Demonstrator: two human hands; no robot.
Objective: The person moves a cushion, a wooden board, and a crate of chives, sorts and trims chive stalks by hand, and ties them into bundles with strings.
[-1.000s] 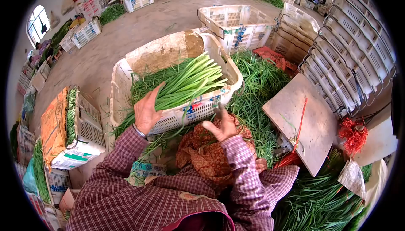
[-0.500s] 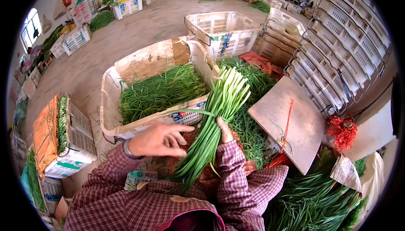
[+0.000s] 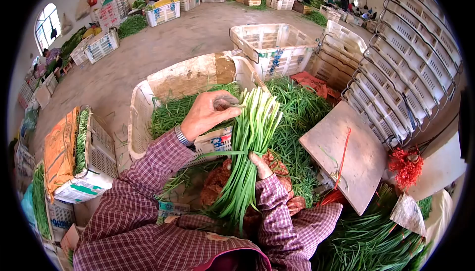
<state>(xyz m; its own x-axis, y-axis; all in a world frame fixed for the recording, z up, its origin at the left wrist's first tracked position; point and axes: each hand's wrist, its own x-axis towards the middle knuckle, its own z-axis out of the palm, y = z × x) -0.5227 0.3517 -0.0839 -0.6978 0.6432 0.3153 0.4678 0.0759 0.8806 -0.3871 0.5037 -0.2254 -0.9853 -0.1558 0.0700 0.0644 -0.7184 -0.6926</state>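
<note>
at the centre, the right hand [image 3: 261, 166] clamps its fingers on a long, pale-ended bundle of green stalks [image 3: 242, 168]. at 11 o'clock the left hand [image 3: 210, 113] curls its fingers together by the pale ends, pinch unclear. beyond, 1 white rectangular plastic crate [image 3: 140, 118] holds loose greens [image 3: 170, 113].

Green bunch [image 3: 249, 142], pale ends [image 3: 262, 104] uppermost

The right hand [image 3: 261, 167] grips a bunch of green stalks [image 3: 241, 172]; the left hand [image 3: 205, 115], fingers bent, is at its pale ends [image 3: 260, 104], before a crate [image 3: 140, 122] of greens [image 3: 173, 112]
</note>
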